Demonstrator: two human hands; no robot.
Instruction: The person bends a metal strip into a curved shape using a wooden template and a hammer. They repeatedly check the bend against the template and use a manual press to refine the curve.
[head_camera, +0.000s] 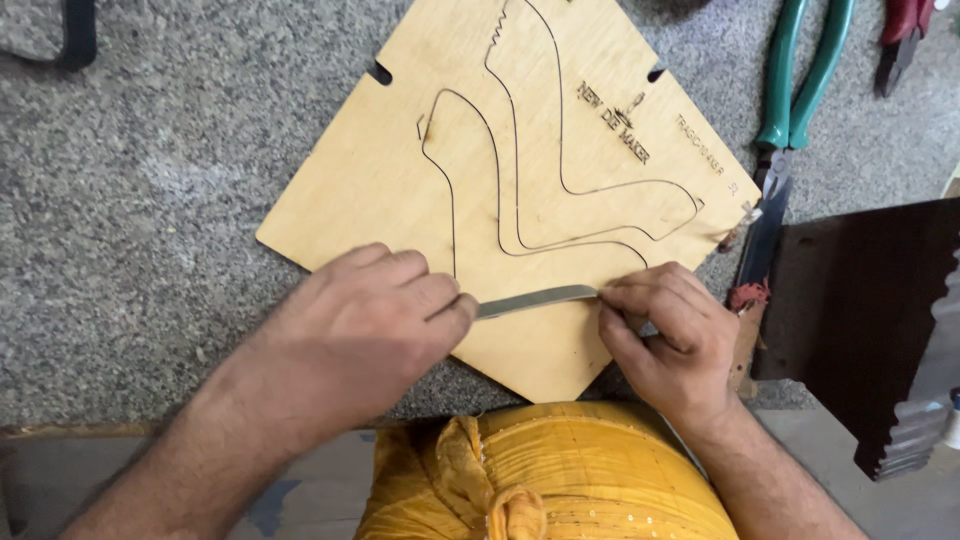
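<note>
Just the one view here, a cam strapped to my head, looking almost straight down at the plywood board on my bench. It's close in, the board fills most of the middle. My left hand and right hand come in from the bottom edge, right below the board's near corner, with my yellow shirt under that. Far side of the board is cut off at the top. Right of the board you catch green-handled pliers, partly out of shot
</note>
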